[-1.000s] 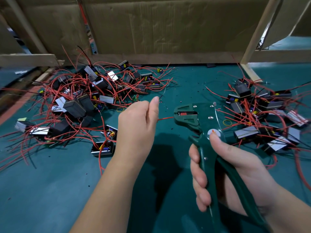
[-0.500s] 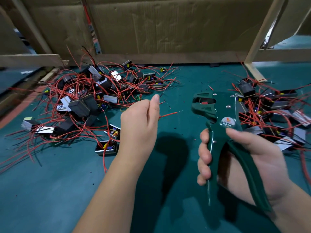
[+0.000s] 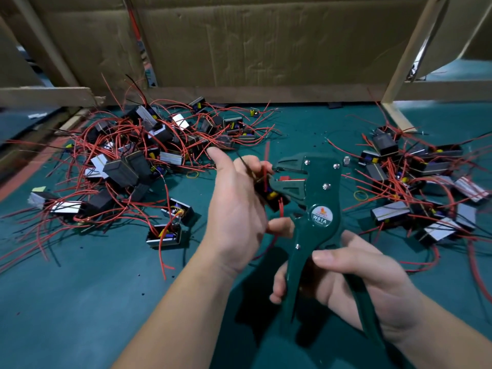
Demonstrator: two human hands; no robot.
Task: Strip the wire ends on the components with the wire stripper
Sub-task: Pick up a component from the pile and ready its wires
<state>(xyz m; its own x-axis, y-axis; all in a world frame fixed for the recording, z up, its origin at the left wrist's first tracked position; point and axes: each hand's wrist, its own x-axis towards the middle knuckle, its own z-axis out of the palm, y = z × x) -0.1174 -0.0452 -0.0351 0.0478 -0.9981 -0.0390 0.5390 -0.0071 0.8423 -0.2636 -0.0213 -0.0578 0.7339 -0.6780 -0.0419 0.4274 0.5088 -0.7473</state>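
Observation:
My right hand (image 3: 354,278) grips the handles of a dark green wire stripper (image 3: 316,198) labelled W01A, held upright above the table. My left hand (image 3: 237,206) holds a small black component (image 3: 271,194) with red wires against the stripper's jaws, index finger raised. A thin dark wire from the component lies at the jaw opening. The palm hides most of the component. A large tangle of black components with red wires (image 3: 127,161) lies to the left, and a second heap (image 3: 415,187) to the right.
The teal table mat (image 3: 80,302) has two loose components (image 3: 170,225) just left of my forearm. Cardboard sheets (image 3: 266,43) and wooden battens wall off the back. Yellow rubber bands lie on the mat near each heap.
My left hand has turned palm-in and now holds the component at the jaws. The stripper has moved left to meet it; earlier the hands were apart with one red wire pinched.

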